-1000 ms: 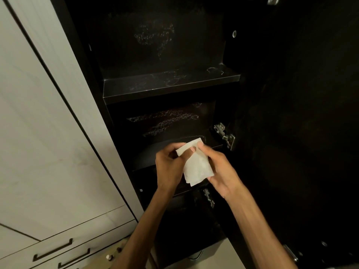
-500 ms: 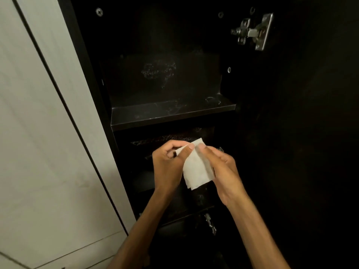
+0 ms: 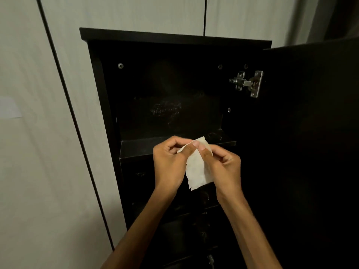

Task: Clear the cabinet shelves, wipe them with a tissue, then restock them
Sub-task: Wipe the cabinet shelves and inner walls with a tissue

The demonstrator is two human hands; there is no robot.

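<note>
A tall black cabinet (image 3: 97,74) stands open in front of me. Its top shelf (image 3: 136,150) is bare, with pale smudges on the back panel above it. A folded white tissue (image 3: 197,169) hangs between both hands just in front of that shelf's edge. My left hand (image 3: 169,164) pinches the tissue's upper left corner. My right hand (image 3: 223,166) pinches it from the right side. The lower shelves are dark and mostly hidden behind my hands and forearms.
The black cabinet door (image 3: 310,152) is swung open on the right, held by a metal hinge (image 3: 248,83). Pale wardrobe panels (image 3: 38,152) fill the left side and the wall behind the cabinet.
My view has tilted upward, so the cabinet's top edge and upper hinge now show. Both hands have risen with the tissue from the lower shelf level to the top shelf's edge.
</note>
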